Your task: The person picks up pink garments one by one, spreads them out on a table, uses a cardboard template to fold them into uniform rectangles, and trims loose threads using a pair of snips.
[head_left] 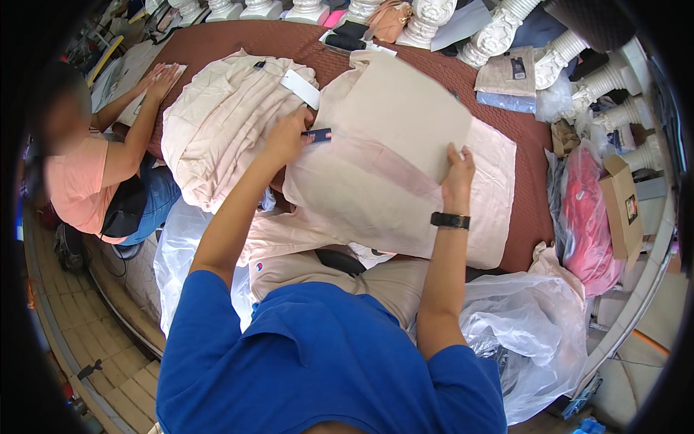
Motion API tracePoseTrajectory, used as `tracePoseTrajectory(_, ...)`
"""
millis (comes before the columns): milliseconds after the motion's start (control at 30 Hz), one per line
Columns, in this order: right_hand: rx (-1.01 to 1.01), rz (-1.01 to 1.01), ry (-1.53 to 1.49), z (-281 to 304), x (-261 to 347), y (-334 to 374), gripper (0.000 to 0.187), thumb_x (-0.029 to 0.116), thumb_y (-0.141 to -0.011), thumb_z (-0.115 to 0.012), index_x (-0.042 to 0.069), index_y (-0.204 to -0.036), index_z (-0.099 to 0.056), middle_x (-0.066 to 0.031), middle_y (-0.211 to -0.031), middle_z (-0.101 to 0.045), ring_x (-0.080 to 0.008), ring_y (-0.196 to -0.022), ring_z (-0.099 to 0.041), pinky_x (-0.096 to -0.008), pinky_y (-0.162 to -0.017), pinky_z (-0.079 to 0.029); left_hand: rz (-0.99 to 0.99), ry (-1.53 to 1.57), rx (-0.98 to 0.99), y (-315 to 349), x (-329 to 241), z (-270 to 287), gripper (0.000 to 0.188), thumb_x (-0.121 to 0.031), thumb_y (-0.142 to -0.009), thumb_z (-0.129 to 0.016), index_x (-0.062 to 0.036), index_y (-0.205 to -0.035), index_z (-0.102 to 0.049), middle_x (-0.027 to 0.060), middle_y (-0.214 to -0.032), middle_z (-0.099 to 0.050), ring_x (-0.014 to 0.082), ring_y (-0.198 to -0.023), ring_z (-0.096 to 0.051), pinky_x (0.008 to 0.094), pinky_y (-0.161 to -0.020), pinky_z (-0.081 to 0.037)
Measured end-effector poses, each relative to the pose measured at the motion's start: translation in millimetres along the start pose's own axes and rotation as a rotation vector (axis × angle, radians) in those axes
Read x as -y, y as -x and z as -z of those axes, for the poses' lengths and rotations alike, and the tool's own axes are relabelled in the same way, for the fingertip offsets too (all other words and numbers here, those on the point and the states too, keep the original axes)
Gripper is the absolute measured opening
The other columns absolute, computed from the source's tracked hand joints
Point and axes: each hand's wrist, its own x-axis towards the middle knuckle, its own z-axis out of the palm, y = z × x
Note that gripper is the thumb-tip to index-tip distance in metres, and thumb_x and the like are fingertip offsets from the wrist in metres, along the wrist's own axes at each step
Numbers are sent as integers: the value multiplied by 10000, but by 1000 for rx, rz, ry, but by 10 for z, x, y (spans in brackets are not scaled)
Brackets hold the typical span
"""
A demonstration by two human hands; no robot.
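A pale pink garment (493,170) lies spread on the brown-covered table (522,217) in front of me. My left hand (289,136) is closed at the garment's left side, beside a dark tag (317,135); its fingertips are partly hidden. My right hand (457,173) pinches the right edge of a smooth beige panel (412,101), which lies over the garment and is blurred in its lower part. Whether that panel is cloth or stiff board I cannot tell. Left of my left hand is a heaped pile of pale pink garments (210,123), with a white tag (300,89) beside it.
At the left another person (90,173) presses both hands on a light flat piece. White balusters (499,32) line the far and right edges. A bagged garment (506,76), a red bundle in clear plastic (587,217) and an open carton (623,210) sit at right. Clear plastic (528,325) flanks my lap.
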Motion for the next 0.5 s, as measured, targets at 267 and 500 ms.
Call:
tracePoseTrajectory(267, 40, -102, 78, -190, -316, 431, 378, 100, -899, -644, -22, -1201, -452, -163, -1069, -630, -205, -950, -613, -320, -824, -503, -67, -259, -174, -303, 158, 513, 279, -7, -675, -735, -103, -927, -664, 75, -997, -606, 263, -967, -586, 376, -769, -480)
tracePoseTrajectory(500, 79, 89, 481, -306, -629, 517, 429, 79, -865, -636, -47, -1226, -442, -203, -972, -677, -236, -853, -664, -321, -781, -514, -149, -831, -85, -259, 25, 312, 179, -66, -710, -692, -147, -869, -707, 40, -1060, -604, 218, -1147, -472, 393, -921, -363)
